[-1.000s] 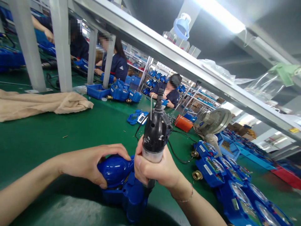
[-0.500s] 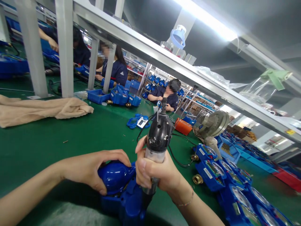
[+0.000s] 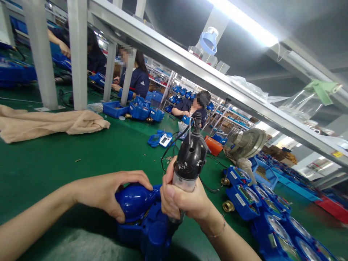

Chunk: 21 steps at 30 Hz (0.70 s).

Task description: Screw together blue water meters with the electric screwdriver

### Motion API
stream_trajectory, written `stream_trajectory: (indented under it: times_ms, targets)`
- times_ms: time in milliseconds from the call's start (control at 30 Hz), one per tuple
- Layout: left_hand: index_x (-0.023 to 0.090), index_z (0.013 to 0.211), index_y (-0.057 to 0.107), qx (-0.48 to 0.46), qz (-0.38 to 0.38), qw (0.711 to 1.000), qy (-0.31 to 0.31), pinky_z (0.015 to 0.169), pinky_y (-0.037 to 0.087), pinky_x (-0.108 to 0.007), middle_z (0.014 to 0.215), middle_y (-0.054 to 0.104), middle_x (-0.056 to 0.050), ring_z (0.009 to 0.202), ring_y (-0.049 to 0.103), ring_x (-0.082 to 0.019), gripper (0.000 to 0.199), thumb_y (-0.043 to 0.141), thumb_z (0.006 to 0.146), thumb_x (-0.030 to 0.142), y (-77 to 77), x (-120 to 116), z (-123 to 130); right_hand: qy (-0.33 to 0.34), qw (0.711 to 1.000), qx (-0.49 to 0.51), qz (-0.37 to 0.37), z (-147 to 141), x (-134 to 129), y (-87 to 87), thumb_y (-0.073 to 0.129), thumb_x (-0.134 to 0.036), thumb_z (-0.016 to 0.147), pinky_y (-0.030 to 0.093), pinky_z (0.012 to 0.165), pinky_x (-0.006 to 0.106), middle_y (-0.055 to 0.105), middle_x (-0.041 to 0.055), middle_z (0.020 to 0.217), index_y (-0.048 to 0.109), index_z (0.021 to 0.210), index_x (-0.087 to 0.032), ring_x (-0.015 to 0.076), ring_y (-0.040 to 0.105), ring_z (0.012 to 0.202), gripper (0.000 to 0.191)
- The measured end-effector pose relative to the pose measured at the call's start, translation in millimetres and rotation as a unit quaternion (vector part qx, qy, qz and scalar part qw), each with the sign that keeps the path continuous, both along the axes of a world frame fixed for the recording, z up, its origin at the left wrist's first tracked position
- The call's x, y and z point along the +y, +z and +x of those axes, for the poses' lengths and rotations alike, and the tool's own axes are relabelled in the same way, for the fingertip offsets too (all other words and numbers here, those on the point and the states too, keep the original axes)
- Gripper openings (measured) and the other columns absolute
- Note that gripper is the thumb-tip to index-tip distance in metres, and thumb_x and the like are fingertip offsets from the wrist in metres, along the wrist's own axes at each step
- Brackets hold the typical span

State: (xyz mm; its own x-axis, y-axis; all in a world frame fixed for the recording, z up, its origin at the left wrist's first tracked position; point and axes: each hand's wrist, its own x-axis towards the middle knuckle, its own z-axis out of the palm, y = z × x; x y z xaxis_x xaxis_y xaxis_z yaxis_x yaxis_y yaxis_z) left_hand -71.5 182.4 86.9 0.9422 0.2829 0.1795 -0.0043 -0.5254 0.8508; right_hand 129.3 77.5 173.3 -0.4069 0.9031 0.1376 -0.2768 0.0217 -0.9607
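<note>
My right hand is wrapped round an electric screwdriver with a black top and a clear grey body, held nearly upright. Its lower end points down at the right side of a blue meter housing; the tip is hidden from me. My left hand grips the glossy rounded blue body that lies on this housing, thumb at the near side and fingers over the top. A black cable runs from the screwdriver's top down to the green table.
Several open blue meters with brass fittings stand on the right. A beige cloth lies at the left. Ahead are a blue-and-white meter cover, loose screws, an orange box and a fan. Co-workers sit beyond the shelf frame.
The screwdriver and my right hand have shifted slightly to the right, and the screwdriver's top leans more to the right. My left hand keeps its grip on the blue body.
</note>
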Motion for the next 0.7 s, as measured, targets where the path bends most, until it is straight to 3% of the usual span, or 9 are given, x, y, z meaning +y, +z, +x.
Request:
stream_trajectory:
  times_ms: [333, 700]
  targets:
    - [0.034, 0.127, 0.053, 0.018, 0.016, 1.000, 0.005, 0.110, 0.036, -0.035, 0.134, 0.053, 0.001, 0.126, 0.050, -0.024, 0.065, 0.081, 0.069, 0.026, 3.8, -1.7, -3.6, 0.048, 0.998, 0.013, 0.027, -0.5, -1.7, 10.9, 0.069, -0.017, 0.081, 0.039, 0.038, 0.016, 0.048, -0.0105, 0.051, 0.051, 0.087, -0.019, 0.0038, 0.041, 0.035, 0.019]
    - [0.035, 0.128, 0.052, 0.038, 0.020, 0.999, 0.019, 0.109, 0.038, -0.033, 0.134, 0.055, 0.002, 0.124, 0.051, -0.023, 0.062, 0.078, 0.072, 0.026, 7.7, -4.4, -5.0, 0.011, 0.999, -0.018, 0.044, -4.4, -4.3, 16.6, 0.071, -0.022, 0.079, 0.036, 0.037, 0.017, 0.047, -0.0119, 0.047, 0.048, 0.082, -0.021, 0.0048, 0.039, 0.033, 0.023]
